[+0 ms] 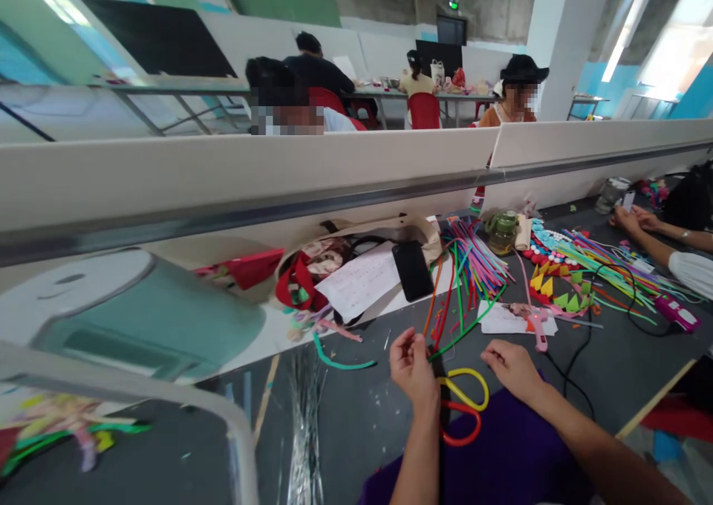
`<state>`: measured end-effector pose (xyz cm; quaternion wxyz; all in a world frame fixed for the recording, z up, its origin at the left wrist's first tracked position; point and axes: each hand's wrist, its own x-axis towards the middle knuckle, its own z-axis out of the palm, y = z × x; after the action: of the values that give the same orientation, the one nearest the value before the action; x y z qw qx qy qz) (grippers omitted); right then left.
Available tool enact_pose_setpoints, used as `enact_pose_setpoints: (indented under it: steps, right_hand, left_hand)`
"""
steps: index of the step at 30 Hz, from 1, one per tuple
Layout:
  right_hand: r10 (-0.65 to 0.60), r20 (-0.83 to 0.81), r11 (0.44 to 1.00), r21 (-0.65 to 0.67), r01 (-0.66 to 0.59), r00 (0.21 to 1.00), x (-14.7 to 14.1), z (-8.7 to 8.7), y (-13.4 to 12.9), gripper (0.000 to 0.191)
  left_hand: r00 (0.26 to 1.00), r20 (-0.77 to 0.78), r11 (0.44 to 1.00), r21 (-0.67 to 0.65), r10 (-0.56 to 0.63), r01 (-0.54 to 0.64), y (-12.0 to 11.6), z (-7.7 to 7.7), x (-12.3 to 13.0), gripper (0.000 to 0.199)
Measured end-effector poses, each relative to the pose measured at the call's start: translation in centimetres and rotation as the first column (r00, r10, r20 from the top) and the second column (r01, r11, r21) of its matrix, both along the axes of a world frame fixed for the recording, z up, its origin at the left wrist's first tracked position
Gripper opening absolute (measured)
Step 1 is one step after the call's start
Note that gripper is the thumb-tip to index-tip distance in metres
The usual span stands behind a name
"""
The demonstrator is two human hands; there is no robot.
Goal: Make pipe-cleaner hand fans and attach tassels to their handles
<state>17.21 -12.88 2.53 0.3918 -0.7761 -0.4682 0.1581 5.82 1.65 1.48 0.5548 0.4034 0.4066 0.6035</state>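
Observation:
My left hand (413,364) is raised over the dark table, its fingers curled together; what they hold, if anything, is too small to make out. Beside it lie scissors (465,407) with one yellow and one red handle loop, the blades partly hidden by the hand. To the right, my right hand (509,367) has its fingertips pinched together, and I cannot make out anything between them. A green pipe cleaner (473,325) stretches from near my left hand up to the right. A pink glue gun (539,330) rests on a white paper beyond my right hand.
Pipe cleaners (479,256), a black phone (413,270), an open bag (304,267) and a green jar (502,232) stand further back. Silver wires (304,434) lie at front left. A cable runs at right. Another person's hands (635,219) hold a phone at far right.

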Motion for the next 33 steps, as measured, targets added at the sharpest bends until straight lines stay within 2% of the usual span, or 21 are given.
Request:
enact_pose_setpoints:
  steps: [3, 7, 11, 16, 22, 28, 31, 33]
  right_hand:
    - [-0.057, 0.132, 0.997, -0.034, 0.062, 0.99, 1.8, 0.0, -2.5, 0.025]
    - [-0.26, 0.246, 0.956, -0.067, 0.284, 0.934, 5.7, -0.7, -5.7, 0.022]
    - [-0.373, 0.205, 0.915, -0.084, 0.396, 0.905, 8.5, -2.1, -7.0, 0.021]
    - [-0.442, 0.043, 0.882, -0.161, 0.443, 0.896, 9.4, -3.7, -6.0, 0.027]
    - [-0.468, 0.049, 0.866, -0.172, 0.469, 0.883, 10.0, -4.1, -6.6, 0.021]
    - [-0.482, 0.105, 0.86, -0.132, 0.493, 0.87, 9.5, -3.5, -8.6, 0.024]
    - [-0.576, 0.187, 0.79, -0.122, 0.6, 0.796, 11.3, -2.4, -11.2, 0.025]
    - [-0.675, 0.246, 0.692, -0.113, 0.713, 0.695, 13.7, -1.4, -14.1, 0.03]
  left_hand:
    - [0.999, -0.051, 0.999, 0.038, 0.003, -0.001, 0.0, -0.1, 0.1, 0.03]
    - [0.993, -0.116, 0.998, 0.068, 0.014, -0.006, 0.1, -0.3, 0.0, 0.029]
    - [0.987, -0.159, 0.996, 0.09, -0.001, 0.015, 0.0, -0.3, 0.1, 0.03]
    - [0.96, -0.258, 0.983, 0.119, -0.107, 0.141, -0.2, -0.5, 0.2, 0.03]
    - [0.863, -0.423, 0.915, 0.161, -0.275, 0.37, 0.0, -1.5, 0.4, 0.033]
    - [0.837, -0.455, 0.902, 0.146, -0.304, 0.407, 0.3, -1.7, 0.6, 0.034]
    - [0.846, -0.448, 0.914, 0.132, -0.29, 0.384, 0.4, -1.4, 0.6, 0.036]
    - [0.853, -0.443, 0.926, 0.116, -0.275, 0.359, 0.5, -1.4, 0.6, 0.038]
